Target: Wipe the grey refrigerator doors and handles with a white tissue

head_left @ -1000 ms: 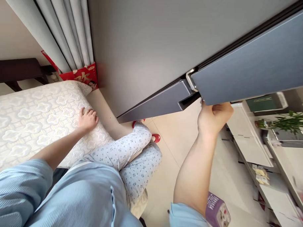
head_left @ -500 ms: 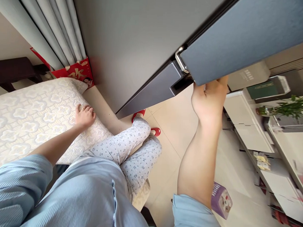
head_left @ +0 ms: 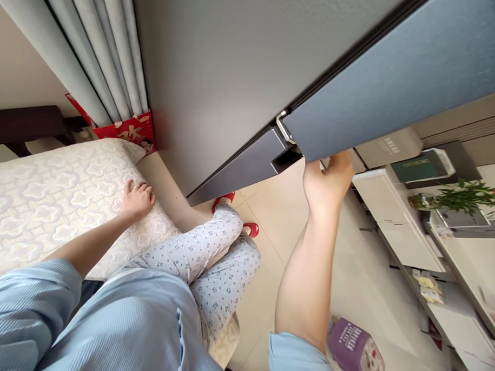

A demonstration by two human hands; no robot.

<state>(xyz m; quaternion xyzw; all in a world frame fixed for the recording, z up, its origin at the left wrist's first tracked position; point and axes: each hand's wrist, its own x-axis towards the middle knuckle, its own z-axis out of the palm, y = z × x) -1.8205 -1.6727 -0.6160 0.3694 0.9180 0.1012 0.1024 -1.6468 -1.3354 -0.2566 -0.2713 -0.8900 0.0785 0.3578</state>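
My right hand (head_left: 328, 182) grips the bottom edge of a blue-grey refrigerator door (head_left: 368, 97), near its corner. Its fingers are mostly hidden behind the door. A metal hinge (head_left: 285, 127) shows beside that corner, with a lower dark grey door (head_left: 240, 166) below it. The large grey side panel (head_left: 219, 60) of the refrigerator rises in front of me. Off to the left, my left hand (head_left: 138, 199) rests palm down on a cream quilted cushion (head_left: 80, 198). Its fingers are slightly bent and hold nothing.
Grey curtains (head_left: 110, 45) hang at the left above a red box (head_left: 130, 131). A purple package (head_left: 353, 346) stands on the tiled floor (head_left: 269, 262). White cabinets (head_left: 387, 196) and a green plant (head_left: 466, 197) are at the right. Red slippers (head_left: 251, 229) are on my feet.
The view has shifted, so the refrigerator door and my right hand appear lower and further left. More of the purple package shows. My left hand stays on the cushion.
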